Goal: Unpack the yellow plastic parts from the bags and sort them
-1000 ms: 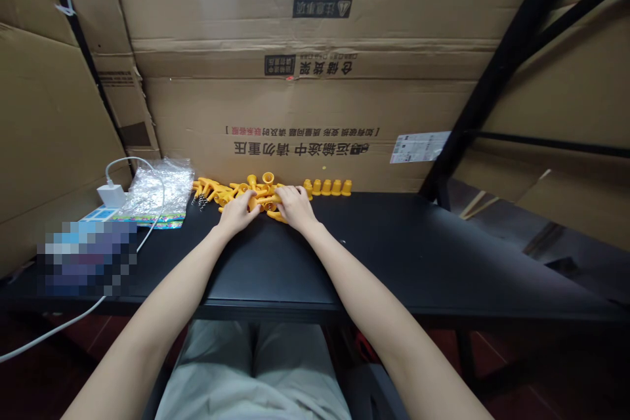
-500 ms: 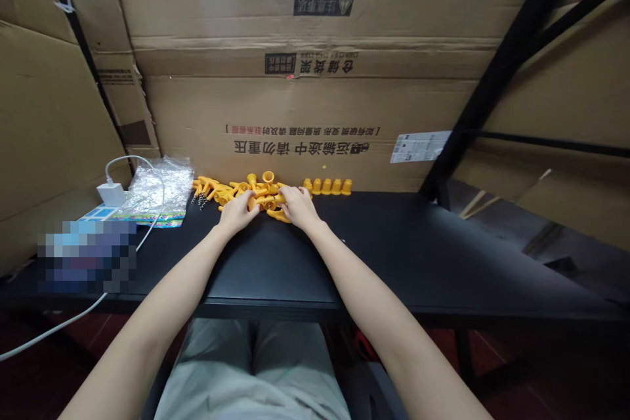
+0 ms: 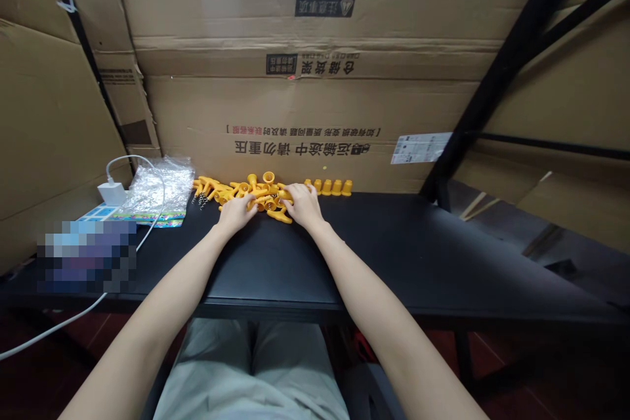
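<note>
On the black table, my left hand (image 3: pixel 237 212) is closed at the front of a pile of yellow plastic pieces (image 3: pixel 215 191). Its thumb and fingers pinch a yellow piece whose exact shape is mostly covered. Close by on the right, my right hand (image 3: pixel 305 205) curls its fingers around another yellow piece (image 3: pixel 286 195), partly hidden. Between the hands lie several yellow cups and handle-like pieces, one curved handle (image 3: pixel 279 216) nearest me. Thin metal spirals (image 3: pixel 201 199) stick out of the handles at the pile's left end. A yellow cup (image 3: pixel 268 178) faces me with its mouth.
Several yellow cups (image 3: pixel 337 187) stand upside down in a row along the cardboard wall (image 3: pixel 315 102). To the left are a clear plastic bag (image 3: pixel 165 184), a white charger (image 3: pixel 112 193) with its cable, and a blurred-out object (image 3: pixel 87 256). A black metal post (image 3: pixel 462 115) rises at right.
Both hands stay at the pile, with small finger movements. My right hand has shifted slightly right, and the curved handle near it shows more fully.
</note>
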Demonstrator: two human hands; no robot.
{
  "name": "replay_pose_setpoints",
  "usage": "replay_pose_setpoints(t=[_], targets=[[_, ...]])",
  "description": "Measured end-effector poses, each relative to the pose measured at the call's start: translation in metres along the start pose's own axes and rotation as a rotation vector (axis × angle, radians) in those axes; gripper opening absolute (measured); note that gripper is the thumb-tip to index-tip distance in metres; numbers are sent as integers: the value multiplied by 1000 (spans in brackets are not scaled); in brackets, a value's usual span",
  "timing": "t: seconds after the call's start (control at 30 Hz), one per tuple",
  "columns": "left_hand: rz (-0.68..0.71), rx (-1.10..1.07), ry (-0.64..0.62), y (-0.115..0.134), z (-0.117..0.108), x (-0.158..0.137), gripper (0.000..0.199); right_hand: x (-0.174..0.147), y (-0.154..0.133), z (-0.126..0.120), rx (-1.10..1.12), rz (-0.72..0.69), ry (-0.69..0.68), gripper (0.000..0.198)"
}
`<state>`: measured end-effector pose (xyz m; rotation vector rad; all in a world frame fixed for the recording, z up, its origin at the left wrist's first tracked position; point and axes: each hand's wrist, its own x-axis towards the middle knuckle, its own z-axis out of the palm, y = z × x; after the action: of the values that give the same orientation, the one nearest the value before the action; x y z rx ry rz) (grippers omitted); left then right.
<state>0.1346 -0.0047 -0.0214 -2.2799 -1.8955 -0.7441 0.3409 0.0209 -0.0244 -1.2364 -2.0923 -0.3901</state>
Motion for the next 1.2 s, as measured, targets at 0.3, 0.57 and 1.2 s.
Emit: replay_pose_setpoints(t=[0.3, 0.57, 1.2], targets=[[-136, -36, -5, -7, -3, 4, 26, -4, 43, -1, -23, 424, 150, 27], [-142, -112, 51, -15, 1, 4, 30, -24, 88, 4, 140, 1141, 61, 25], [-202, -227, 184, -14, -4, 5, 33, -27, 87, 20, 14, 744, -356, 37]])
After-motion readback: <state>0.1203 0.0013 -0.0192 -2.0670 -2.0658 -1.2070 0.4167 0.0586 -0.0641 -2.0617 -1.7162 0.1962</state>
